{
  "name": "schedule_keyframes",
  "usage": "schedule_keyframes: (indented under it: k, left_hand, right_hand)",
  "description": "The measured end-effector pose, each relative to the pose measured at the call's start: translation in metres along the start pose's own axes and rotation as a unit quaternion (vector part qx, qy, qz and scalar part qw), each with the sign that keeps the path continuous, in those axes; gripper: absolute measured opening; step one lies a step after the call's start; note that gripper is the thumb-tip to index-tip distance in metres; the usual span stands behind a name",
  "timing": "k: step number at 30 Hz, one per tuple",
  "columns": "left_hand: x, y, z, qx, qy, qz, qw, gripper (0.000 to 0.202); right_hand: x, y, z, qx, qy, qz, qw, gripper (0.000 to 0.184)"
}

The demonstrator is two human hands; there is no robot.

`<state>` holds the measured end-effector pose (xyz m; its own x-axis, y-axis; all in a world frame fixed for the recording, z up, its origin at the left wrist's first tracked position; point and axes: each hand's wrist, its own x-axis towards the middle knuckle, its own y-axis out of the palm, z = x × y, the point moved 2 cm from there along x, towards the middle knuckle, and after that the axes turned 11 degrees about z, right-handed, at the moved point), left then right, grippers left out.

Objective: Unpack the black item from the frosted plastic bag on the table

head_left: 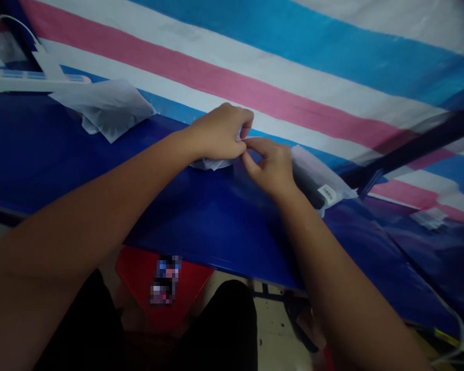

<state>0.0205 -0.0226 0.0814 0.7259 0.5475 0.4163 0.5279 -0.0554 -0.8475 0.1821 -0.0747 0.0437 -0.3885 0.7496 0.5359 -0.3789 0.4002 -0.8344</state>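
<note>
Two bare forearms reach forward from the bottom of the view over a glossy blue counter (pixel 81 154). The left hand (pixel 216 135) and the right hand (pixel 270 167) meet near the middle, fingertips touching. The left hand's fingers (pixel 244 123) are curled in and pinched shut on a small crumpled white wrapper (pixel 212 164), which lies on the counter directly under that hand and shows below its palm. The right hand's fingers (pixel 255 145) are bent toward the same spot, thumb and forefinger nearly closed at the wrapper's edge; whether they actually grip it cannot be told. Just beside the right hand, on its far side, lies a clear plastic bag (pixel 320 180) with something dark inside and a white label (pixel 327 194) on it. At the far left of the counter, well apart from the hands, rests a flat translucent white bag (pixel 104 105), and behind it a white power strip (pixel 31 80) with a plug and cable in it. Behind the counter hangs a sheet (pixel 294 62) striped in pink, white and blue. Below the counter's near edge sit a red stool (pixel 139 273) and the person's dark-clothed legs. The scene is dim.
</note>
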Motion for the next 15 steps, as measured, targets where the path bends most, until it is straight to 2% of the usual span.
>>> schedule_keyframes:
  k: [4,10,13,15]
  left_hand:
    - [-0.002,0.001,-0.004,-0.051,-0.014,0.014,0.999,0.02]
    - [-0.003,0.002,-0.012,-0.098,-0.009,0.032,0.995,0.015]
    - [0.001,0.003,0.0,-0.115,0.004,-0.016,0.993,0.005]
    - [0.003,0.005,0.017,-0.104,-0.02,-0.055,0.993,0.008]
  right_hand:
    - [0.002,0.0,0.006,-0.013,-0.026,0.081,0.996,0.016]
    - [0.0,-0.005,0.006,-0.076,0.028,0.135,0.988,0.019]
    - [0.0,-0.002,0.005,-0.094,0.032,0.16,0.982,0.024]
    - [0.0,-0.001,0.005,-0.1,0.046,0.162,0.981,0.023]
